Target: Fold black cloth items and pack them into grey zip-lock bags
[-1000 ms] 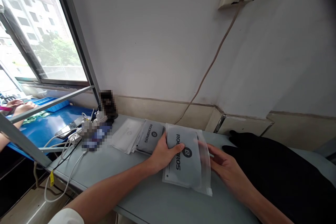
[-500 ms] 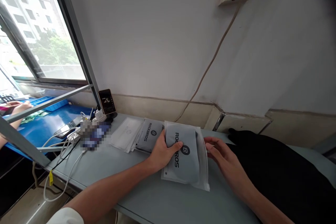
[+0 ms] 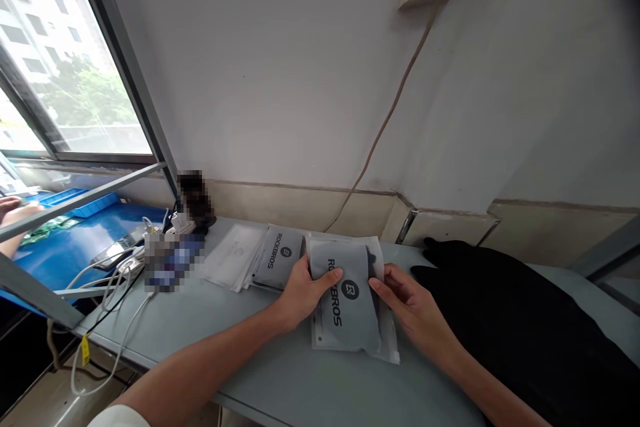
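A frosted ROCKBROS zip bag [image 3: 345, 320] with dark folded contents lies on the grey table, its slider at the lower right corner. My left hand [image 3: 306, 293] grips its left side, thumb across the printed front. On the opposite edge, my right hand [image 3: 407, 297] pinches the bag's zip side between thumb and fingers. Left of it rests another filled ROCKBROS bag [image 3: 281, 257], partly beside a pile of flat frosted bags [image 3: 233, 257]. Black cloth [image 3: 510, 307] spreads out to the right of my right hand.
Cables and a power strip [image 3: 131, 260] crowd the table's left end, near a blurred-out device [image 3: 177, 263]. A metal frame bar [image 3: 90, 200] separates this table from a blue work surface [image 3: 107, 227], where another person's hands [image 3: 20, 217] show. A cord [image 3: 387, 117] hangs down the wall.
My right hand has shifted inward over the bag's right edge, its thumb now on the front. The left hand keeps its hold. The view has moved slightly to the right.
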A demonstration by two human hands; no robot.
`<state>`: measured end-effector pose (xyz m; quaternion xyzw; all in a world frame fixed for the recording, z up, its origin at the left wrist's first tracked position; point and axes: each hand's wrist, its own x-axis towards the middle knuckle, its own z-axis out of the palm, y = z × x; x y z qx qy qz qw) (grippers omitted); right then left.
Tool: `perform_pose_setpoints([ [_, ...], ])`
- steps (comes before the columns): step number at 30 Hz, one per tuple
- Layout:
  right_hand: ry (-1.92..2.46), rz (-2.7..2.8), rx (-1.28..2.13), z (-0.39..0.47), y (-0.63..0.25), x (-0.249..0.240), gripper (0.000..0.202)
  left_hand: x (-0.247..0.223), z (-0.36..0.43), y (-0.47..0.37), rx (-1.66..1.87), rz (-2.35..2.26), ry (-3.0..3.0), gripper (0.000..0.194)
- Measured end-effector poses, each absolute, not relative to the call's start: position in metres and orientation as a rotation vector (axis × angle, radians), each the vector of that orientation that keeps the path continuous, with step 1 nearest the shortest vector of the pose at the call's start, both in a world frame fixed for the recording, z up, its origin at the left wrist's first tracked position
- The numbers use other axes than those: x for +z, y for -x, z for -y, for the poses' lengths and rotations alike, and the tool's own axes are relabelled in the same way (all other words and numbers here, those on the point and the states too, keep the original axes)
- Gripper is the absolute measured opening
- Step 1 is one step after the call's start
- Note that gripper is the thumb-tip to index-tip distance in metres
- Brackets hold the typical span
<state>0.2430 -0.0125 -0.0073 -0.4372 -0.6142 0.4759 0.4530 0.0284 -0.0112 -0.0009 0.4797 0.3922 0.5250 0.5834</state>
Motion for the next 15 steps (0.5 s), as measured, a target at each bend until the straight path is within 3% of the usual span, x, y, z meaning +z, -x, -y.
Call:
perform_pose_setpoints([
  [6,1.126,1.547,1.187,0.005,-0.246,-0.017,0.041,-0.003,0.003,-0.027,1.388,-0.945,-0.911,0.05],
  [15,1.27,1.284,0.998,-0.006,-0.263,-0.014,0.044,0.0,0.004,-0.024,1.23,-0.912,-0.946,0.049],
])
